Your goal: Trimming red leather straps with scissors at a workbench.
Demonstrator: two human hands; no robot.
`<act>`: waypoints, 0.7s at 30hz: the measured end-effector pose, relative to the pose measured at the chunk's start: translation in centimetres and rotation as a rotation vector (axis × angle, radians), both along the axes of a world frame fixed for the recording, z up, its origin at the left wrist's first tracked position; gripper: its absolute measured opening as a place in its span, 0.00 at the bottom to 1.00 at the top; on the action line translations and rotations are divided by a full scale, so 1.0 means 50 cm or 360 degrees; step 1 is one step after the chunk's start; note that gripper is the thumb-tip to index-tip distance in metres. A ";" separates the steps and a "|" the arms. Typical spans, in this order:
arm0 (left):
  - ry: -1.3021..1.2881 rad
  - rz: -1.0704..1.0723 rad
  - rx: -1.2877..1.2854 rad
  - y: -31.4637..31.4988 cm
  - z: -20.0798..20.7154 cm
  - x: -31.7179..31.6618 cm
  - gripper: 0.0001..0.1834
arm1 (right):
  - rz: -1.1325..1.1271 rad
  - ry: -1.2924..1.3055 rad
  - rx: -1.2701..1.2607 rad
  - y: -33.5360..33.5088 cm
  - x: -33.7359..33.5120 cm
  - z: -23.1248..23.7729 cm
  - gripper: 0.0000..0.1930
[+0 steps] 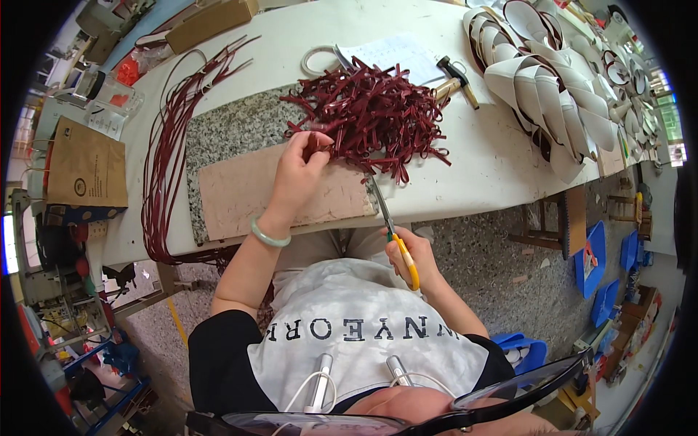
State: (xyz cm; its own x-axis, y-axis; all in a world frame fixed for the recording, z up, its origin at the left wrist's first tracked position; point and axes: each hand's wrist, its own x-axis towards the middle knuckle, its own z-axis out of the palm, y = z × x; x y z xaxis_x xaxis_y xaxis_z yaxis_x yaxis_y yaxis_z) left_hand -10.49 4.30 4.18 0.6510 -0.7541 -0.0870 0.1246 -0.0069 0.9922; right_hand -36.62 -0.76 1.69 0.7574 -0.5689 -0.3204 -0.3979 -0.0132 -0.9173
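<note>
A heap of short dark red looped strips [374, 116] lies on the white table [436, 192]. My left hand [299, 161] is at the heap's near left edge, above a pale tan board [240, 192], its fingers closed on a dark red strip [314, 147]. A green bangle is on that wrist. In front of me at the table's edge, my right hand [413, 256] grips scissors [403, 254] with yellow handles. Their blades point away from me, toward the near side of the heap, and look almost closed.
The board rests on a speckled stone slab [240, 120]. Long dark red strips [161, 160] hang over the table's left part. Behind the heap lie a tape roll [320, 61], paper [396, 54] and a hammer [459, 76]. Curved white pieces [545, 94] are stacked at right.
</note>
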 end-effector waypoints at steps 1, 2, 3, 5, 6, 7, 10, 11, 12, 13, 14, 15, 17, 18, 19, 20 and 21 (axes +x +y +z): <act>-0.0390 0.0042 0.0089 -0.014 0.007 0.010 0.08 | -0.0024 0.0013 0.0029 -0.002 0.001 -0.001 0.20; -0.0781 0.0089 0.0177 -0.025 0.017 0.016 0.08 | -0.0020 -0.0006 0.0014 -0.003 0.004 0.002 0.20; -0.0948 0.0142 0.0225 -0.034 0.054 0.011 0.07 | -0.0053 -0.0019 0.0006 -0.003 0.003 0.006 0.21; -0.1113 0.0137 0.0166 -0.052 0.061 0.031 0.08 | -0.0096 -0.0025 -0.0002 -0.007 0.003 0.007 0.21; -0.1264 0.0142 0.0126 -0.055 0.064 0.039 0.09 | -0.0094 -0.0043 -0.0017 -0.007 0.001 0.005 0.21; -0.1282 0.0151 0.0111 -0.052 0.062 0.046 0.09 | -0.0101 -0.0019 -0.0003 -0.006 -0.001 0.003 0.20; -0.1616 -0.0069 0.0230 -0.053 0.041 0.064 0.11 | -0.0108 -0.0019 0.0016 -0.001 -0.003 0.004 0.21; -0.1664 -0.0075 0.0346 -0.053 0.035 0.061 0.11 | -0.0089 -0.0016 0.0027 -0.002 -0.002 0.004 0.21; -0.1706 -0.0089 0.0468 -0.051 0.034 0.056 0.11 | -0.0074 -0.0008 0.0045 0.001 -0.002 0.002 0.21; -0.1761 -0.0069 0.0544 -0.048 0.036 0.059 0.10 | -0.0042 -0.0021 0.0029 0.000 -0.001 0.002 0.22; -0.1775 -0.0055 0.0535 -0.040 0.042 0.063 0.10 | -0.0038 -0.0036 0.0016 -0.004 0.005 0.007 0.22; -0.1749 -0.0013 0.0607 -0.031 0.051 0.064 0.09 | -0.0038 -0.0061 0.0019 -0.004 0.008 0.013 0.22; -0.1656 0.0092 0.0698 0.001 0.074 0.052 0.08 | -0.0015 -0.0057 0.0072 -0.005 0.004 0.024 0.24; -0.1661 0.0097 0.0697 0.016 0.080 0.051 0.08 | -0.0012 -0.0062 0.0069 -0.010 0.005 0.022 0.24; -0.1158 0.0091 0.0518 0.036 0.079 0.046 0.09 | -0.0005 -0.0064 0.0042 -0.010 0.004 0.018 0.25; -0.0652 0.0085 0.0340 0.054 0.074 0.038 0.11 | 0.0002 -0.0062 0.0017 -0.009 0.002 0.014 0.25; -0.0198 -0.0036 0.0149 0.065 0.067 0.026 0.13 | 0.0057 -0.0079 0.0015 -0.011 0.005 0.018 0.26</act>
